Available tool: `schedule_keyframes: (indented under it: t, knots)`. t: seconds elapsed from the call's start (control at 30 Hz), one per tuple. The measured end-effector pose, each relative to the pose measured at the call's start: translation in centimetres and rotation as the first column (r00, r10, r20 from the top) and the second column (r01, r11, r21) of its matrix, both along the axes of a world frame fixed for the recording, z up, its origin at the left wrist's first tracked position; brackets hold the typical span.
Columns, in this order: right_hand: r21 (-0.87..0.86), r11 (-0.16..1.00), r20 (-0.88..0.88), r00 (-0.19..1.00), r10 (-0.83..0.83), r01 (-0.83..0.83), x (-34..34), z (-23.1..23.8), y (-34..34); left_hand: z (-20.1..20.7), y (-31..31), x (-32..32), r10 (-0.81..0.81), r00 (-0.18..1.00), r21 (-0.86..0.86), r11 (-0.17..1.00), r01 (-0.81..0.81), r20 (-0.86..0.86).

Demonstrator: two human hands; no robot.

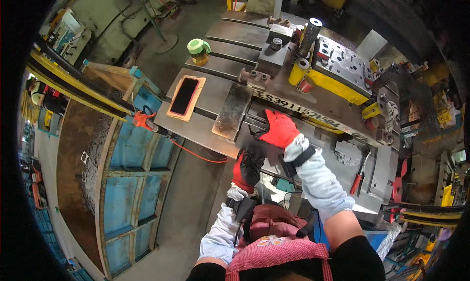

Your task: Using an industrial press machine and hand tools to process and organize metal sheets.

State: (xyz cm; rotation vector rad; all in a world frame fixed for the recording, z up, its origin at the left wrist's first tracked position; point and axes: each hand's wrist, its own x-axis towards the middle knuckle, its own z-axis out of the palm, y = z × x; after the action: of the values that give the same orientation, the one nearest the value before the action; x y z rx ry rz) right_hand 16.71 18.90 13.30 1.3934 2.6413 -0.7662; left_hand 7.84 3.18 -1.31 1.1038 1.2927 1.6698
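Two forearms angled inward, right hand forward, left hand nearer

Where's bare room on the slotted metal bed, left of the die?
Free: between the cardboard under the phone and the dark plate; also the slat beyond the green-lidded jar. Crowded: around the right hand beside the plate, and at the die.

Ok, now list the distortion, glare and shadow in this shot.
Head view: the blue-sided bin bows near the rim, corners go black; head view: bright sheen on top of the drilled metal block; head view: dark shade between left hand and right hand hides detail.
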Motion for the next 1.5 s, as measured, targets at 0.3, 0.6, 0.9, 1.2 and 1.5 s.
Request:
schedule_keyframes:
  t: [0.3, 0.6, 0.9, 1.2, 1.5]
  knots:
    - [0.058, 0.99, 0.033, 0.992, 0.125, -0.127, -0.1, 1.6, -3.5, -1.3, -0.1, -0.5, -0.172, 0.514, 0.072, 0.975, 0.21, 0.84]
    - [0.14, 0.98, -0.223, 0.96, 0.169, -0.14, 1.0, -1.2, -1.4, 17.1, 0.5, -5.4, 0.09, 0.698, -0.287, 0.869, -0.403, -0.71]
    - [-0.067, 0.959, -0.126, 0.956, 0.266, -0.275, 0.1, -1.3, -0.3, 14.0, 8.1, -9.7, -0.055, 0.148, -0.077, 0.986, -0.151, -0.987]
    - [0.209, 0.953, 0.109, 0.974, 0.2, -0.219, -0.7, -0.8, -6.3, 13.1, 8.2, -10.5, -0.053, 0.207, -0.085, 0.986, -0.146, -0.977]
    - [0.345, 0.915, 0.052, 0.978, 0.204, -0.209, -0.1, -1.3, -9.5, 12.6, 8.5, -11.1, -0.213, 0.251, -0.248, 0.962, -0.117, -0.944]
